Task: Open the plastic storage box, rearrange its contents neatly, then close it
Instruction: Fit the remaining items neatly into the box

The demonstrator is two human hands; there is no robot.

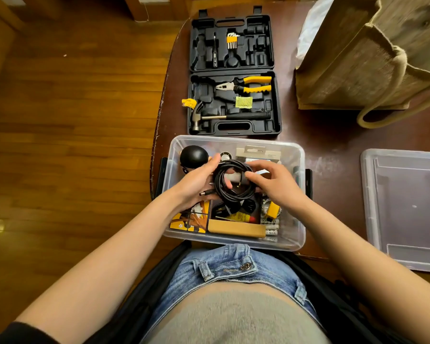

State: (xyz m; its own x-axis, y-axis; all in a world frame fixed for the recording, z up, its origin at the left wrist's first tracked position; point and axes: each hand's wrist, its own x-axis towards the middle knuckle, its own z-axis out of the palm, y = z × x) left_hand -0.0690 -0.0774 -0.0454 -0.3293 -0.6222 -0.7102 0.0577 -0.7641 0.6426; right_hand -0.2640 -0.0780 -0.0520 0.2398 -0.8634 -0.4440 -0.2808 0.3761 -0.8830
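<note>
Both hands hold a coiled black cable (233, 181) just above the open clear plastic storage box (299, 234), which sits on the dark tabletop (333, 135) at its near edge, directly under the hands. The left hand (198, 181) has its fingers curled round the left side of the coil, thumb on top, with the cable's plug end sticking out below the palm. The right hand (274, 184) pinches the coil's right side with bent fingers.

Inside the box, beyond the left hand, lies a black ball-shaped object (193, 156). Beyond the right hand stands a pale packaged card (258, 153). Nearer the person than the hands lie a wooden block (236, 230), a yellow tube with a red cap (242, 216), some batteries (271, 227) and, under the left wrist, an orange-and-black printed packet (189, 220). A yellow item (273, 209) sits under the right wrist.

The box's clear lid (407, 209) lies flat on the tabletop, well apart to the right of the right hand. Past the box, farther from the hands, an open black tool case (233, 73) holds a hammer (224, 117), yellow-handled pliers (246, 85) and a set of hex keys (232, 40). A burlap bag (370, 58) stands to the far right beyond the right hand.
</note>
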